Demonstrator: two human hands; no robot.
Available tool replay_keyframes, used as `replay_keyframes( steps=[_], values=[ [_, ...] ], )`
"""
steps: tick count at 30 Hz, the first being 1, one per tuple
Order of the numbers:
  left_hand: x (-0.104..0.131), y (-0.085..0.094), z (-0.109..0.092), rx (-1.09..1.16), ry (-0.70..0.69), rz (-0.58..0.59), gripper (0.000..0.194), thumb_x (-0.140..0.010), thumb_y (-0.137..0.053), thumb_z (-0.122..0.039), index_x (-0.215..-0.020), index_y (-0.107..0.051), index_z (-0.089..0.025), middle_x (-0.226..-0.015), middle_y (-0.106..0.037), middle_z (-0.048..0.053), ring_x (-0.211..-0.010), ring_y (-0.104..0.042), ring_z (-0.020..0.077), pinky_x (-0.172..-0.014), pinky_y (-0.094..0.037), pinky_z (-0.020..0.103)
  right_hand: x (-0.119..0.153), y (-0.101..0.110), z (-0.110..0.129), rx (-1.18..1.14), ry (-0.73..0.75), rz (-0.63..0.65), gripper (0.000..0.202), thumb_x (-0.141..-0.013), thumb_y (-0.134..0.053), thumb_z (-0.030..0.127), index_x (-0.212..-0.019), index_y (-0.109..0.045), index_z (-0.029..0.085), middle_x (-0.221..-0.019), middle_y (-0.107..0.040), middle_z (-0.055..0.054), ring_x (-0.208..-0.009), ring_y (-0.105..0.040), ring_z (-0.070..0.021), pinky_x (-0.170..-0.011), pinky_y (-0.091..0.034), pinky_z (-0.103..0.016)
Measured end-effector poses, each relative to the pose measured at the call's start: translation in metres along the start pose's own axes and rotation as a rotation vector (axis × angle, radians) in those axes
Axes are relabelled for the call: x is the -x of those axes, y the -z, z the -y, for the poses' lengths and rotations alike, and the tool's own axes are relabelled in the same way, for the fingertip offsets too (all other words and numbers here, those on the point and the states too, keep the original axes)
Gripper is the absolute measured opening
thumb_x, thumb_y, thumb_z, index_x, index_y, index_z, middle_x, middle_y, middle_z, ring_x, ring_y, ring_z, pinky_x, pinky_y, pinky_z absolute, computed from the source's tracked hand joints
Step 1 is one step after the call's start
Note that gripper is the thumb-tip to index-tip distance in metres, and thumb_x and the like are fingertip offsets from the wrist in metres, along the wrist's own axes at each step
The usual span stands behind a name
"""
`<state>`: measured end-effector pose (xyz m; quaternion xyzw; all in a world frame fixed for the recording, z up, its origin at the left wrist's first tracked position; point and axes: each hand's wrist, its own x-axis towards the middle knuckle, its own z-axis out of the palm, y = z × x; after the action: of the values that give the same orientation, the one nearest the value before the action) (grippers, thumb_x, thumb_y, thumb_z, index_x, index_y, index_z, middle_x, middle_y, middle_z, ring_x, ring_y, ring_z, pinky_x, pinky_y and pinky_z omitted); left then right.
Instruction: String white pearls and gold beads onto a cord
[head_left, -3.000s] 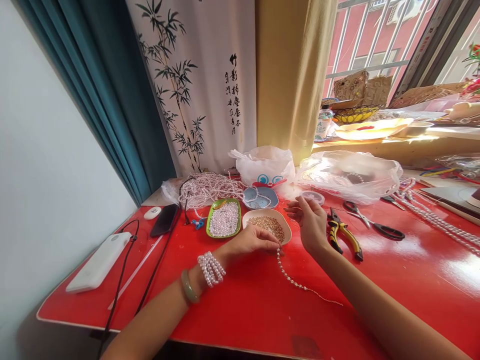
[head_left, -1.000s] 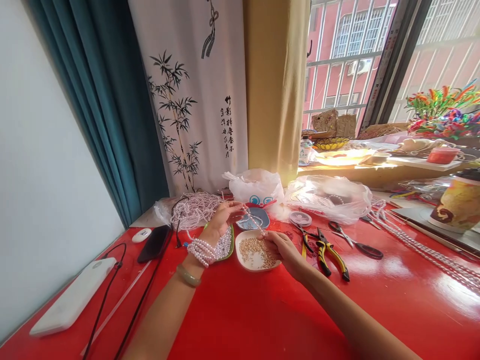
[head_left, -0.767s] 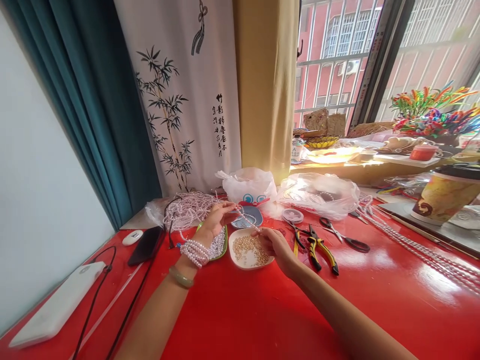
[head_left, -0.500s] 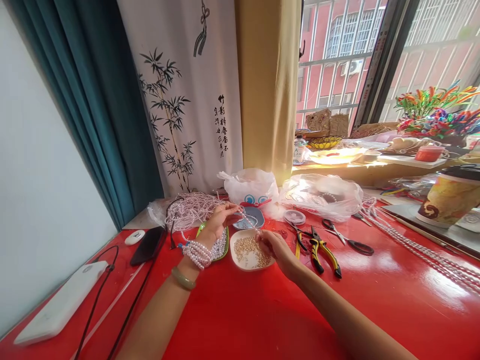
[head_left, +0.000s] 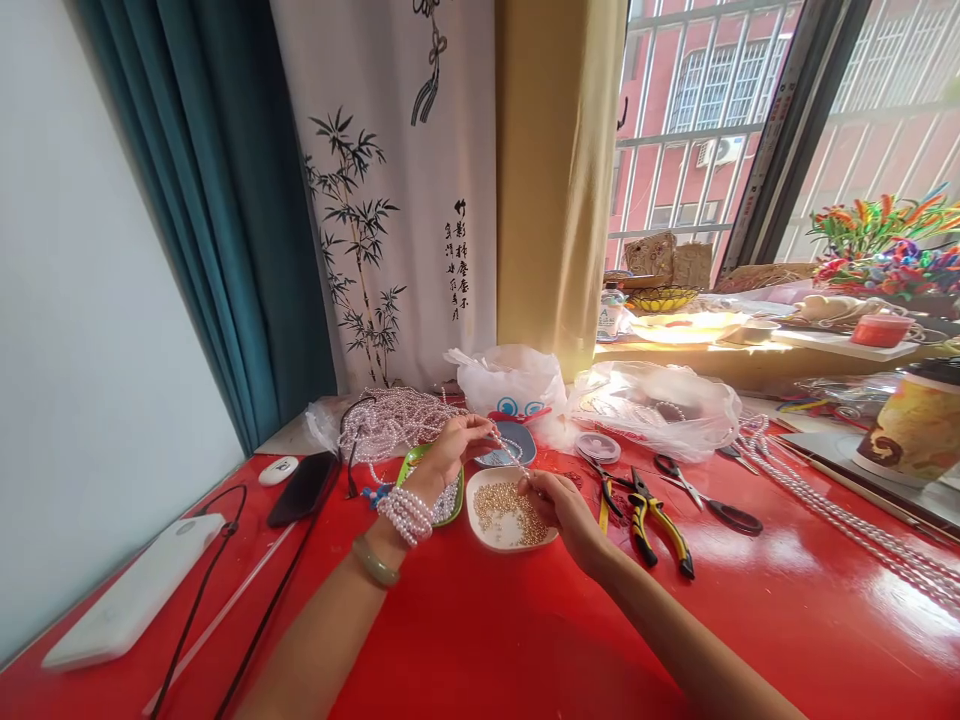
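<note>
Your left hand (head_left: 456,448), right hand (head_left: 556,502) pinch slim pearly bead strand (head_left: 511,457), ends unclear; white plastic bags (head_left: 510,380) crowd red worktop (head_left: 465,640) along back edge.

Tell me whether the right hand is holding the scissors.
No: the right hand pinches a beaded strand, while the scissors lie apart from it on the red table.

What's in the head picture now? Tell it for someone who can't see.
A person's left hand and right hand hold a beaded strand between them, near a cream dish of gold beads on a red table. The left wrist wears a pearly bracelet and a bangle; pliers and scissors lie to the right.
</note>
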<state>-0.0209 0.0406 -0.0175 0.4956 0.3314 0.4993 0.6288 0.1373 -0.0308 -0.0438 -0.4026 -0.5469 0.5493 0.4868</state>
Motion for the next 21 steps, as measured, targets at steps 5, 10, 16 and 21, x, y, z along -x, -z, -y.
replay_keyframes(
  steps=[5,10,16,21],
  values=[
    [0.0036,-0.0051,-0.0003,-0.035,0.002,0.037,0.013,-0.064,-0.064,-0.017,-0.072,-0.055,-0.012,-0.067,-0.059,0.004,-0.061,-0.061,0.0131,-0.062,-0.047,0.024,-0.0025,0.0006,-0.0056,-0.039,-0.037,0.099,0.019,-0.068,-0.036,0.026,-0.053,-0.043,0.017,-0.044,-0.039,0.002,-0.043,-0.030,-0.0084,-0.044,-0.020,-0.024],
    [0.0071,-0.0083,-0.0034,-0.023,-0.008,0.054,0.012,-0.066,-0.063,-0.018,-0.070,-0.054,-0.012,-0.066,-0.059,0.003,-0.059,-0.060,0.0119,-0.064,-0.046,0.025,-0.0014,-0.0003,-0.0036,-0.054,-0.036,0.100,0.016,-0.066,-0.038,0.026,-0.057,-0.048,0.016,-0.044,-0.019,0.008,-0.041,-0.012,-0.0071,-0.042,-0.010,-0.024],
    [0.0074,-0.0085,-0.0045,-0.034,0.012,0.052,0.010,-0.066,-0.062,-0.016,-0.071,-0.056,-0.011,-0.066,-0.060,0.004,-0.059,-0.060,0.0123,-0.062,-0.046,0.024,-0.0003,-0.0009,-0.0013,0.008,-0.034,0.026,0.021,-0.068,-0.038,0.028,-0.052,-0.046,0.017,-0.039,-0.023,0.007,-0.039,-0.016,-0.0070,-0.041,-0.013,-0.024],
    [0.0069,-0.0101,-0.0011,-0.045,0.042,0.077,0.010,-0.065,-0.063,-0.016,-0.071,-0.056,-0.011,-0.067,-0.061,0.005,-0.057,-0.061,0.0122,-0.057,-0.046,0.022,-0.0032,0.0002,-0.0097,-0.001,-0.020,0.136,0.025,-0.069,-0.033,0.026,-0.051,-0.047,0.016,-0.043,-0.045,-0.001,-0.044,-0.038,-0.0103,-0.047,-0.026,-0.025]
  ],
)
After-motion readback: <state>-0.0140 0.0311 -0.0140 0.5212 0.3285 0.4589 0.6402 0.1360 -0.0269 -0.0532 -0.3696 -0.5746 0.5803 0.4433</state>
